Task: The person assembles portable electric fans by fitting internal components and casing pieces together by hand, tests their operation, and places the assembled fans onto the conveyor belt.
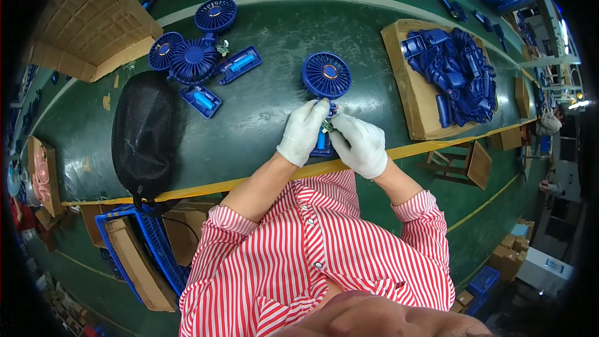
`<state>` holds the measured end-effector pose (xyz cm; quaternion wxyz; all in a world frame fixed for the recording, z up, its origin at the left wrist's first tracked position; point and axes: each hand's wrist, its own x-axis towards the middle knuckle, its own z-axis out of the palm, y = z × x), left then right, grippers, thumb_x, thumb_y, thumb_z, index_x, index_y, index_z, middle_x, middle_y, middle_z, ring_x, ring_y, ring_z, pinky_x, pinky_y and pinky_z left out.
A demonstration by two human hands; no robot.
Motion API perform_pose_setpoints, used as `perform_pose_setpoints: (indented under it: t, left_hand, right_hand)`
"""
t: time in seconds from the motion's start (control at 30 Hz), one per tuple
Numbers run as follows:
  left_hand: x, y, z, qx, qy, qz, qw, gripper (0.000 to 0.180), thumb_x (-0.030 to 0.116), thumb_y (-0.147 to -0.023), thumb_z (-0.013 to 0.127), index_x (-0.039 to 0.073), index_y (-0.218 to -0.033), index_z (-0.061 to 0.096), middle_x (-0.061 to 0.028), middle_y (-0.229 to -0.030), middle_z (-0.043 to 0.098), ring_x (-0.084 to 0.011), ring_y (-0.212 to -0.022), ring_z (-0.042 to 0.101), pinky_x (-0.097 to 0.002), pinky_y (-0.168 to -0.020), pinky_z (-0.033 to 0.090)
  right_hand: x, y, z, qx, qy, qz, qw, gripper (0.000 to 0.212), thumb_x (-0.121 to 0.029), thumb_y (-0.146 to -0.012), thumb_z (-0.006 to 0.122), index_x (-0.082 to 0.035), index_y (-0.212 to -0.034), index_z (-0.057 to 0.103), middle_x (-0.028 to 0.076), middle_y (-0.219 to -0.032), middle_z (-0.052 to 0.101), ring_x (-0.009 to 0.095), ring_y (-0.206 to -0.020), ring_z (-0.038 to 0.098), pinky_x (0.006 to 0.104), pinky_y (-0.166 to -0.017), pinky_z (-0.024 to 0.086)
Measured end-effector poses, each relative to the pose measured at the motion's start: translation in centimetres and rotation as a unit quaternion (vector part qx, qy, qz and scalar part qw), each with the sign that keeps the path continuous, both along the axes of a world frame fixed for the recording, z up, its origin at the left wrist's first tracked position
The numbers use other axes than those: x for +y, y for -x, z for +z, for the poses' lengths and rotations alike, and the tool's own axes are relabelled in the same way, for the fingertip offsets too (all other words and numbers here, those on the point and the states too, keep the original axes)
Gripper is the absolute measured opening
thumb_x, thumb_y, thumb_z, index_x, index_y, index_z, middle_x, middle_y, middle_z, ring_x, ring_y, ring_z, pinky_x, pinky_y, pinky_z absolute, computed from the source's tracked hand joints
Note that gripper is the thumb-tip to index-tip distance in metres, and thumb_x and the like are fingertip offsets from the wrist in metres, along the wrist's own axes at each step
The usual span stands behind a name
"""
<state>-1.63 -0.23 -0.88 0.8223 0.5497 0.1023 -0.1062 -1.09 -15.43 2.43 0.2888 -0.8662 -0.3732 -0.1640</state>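
A blue handheld fan (327, 75) lies on the green bench in front of me, its round grille beyond my hands. My left hand (301, 130), in a white glove, is closed on the fan's neck, with the fingertips pinched together there. Close beside it, my gloved right hand (362, 145) pinches at a small green circuit board (327, 126). Below the board, the fan's opened handle (321, 148) shows a light blue battery cell between my hands. My fingers hide part of the neck and the wiring.
At the left lie more blue fans (194, 61) with open handles and battery cells. A black mesh case (145, 134) rests nearer me. On the right, a cardboard box (399, 81) holds many blue plastic shells (458, 81). Yellow tape (206, 191) runs along the bench's near edge.
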Motion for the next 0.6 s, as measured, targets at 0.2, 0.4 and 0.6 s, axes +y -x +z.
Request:
perform_pose_setpoints:
  t: [0.2, 0.4, 0.6]
  left_hand:
    - [0.3, -0.3, 0.4, 0.033, 0.032, -0.027, 0.999, 0.033, 0.028, -0.099, 0.048, -0.001, -0.102, 0.063, -0.0073, -0.084, 0.065, -0.012, -0.068, 0.062, -0.0261, -0.063, 0.051]
    - [0.6, -0.5, 0.2, 0.083, 0.125, -0.079, 0.986, 0.039, 0.035, -0.1, 0.046, -0.001, -0.1, 0.06, -0.012, -0.079, 0.066, -0.0186, -0.06, 0.066, -0.0293, -0.054, 0.056]
    - [0.9, -0.4, 0.2, 0.104, 0.172, -0.084, 0.976, 0.043, 0.037, -0.1, 0.044, -0.003, -0.102, 0.06, -0.0136, -0.082, 0.067, -0.0203, -0.062, 0.067, -0.0292, -0.055, 0.057]
  right_hand:
    - [-0.8, -1.2, 0.5, 0.285, -0.129, -0.029, 0.95, 0.027, 0.0, -0.076, 0.068, 0.001, -0.103, 0.065, 0.01, -0.09, 0.064, 0.012, -0.063, 0.064, 0.0257, -0.056, 0.049]
    - [-1.6, -2.9, 0.0, 0.39, -0.155, -0.016, 0.908, 0.027, -0.003, -0.079, 0.067, 0.001, -0.106, 0.066, 0.008, -0.088, 0.061, 0.008, -0.067, 0.058, 0.0224, -0.062, 0.047]
    - [-1.2, -2.6, 0.8, 0.435, -0.132, -0.052, 0.889, 0.029, -0.003, -0.082, 0.065, 0.003, -0.111, 0.062, 0.007, -0.087, 0.064, 0.008, -0.068, 0.06, 0.0246, -0.061, 0.05]
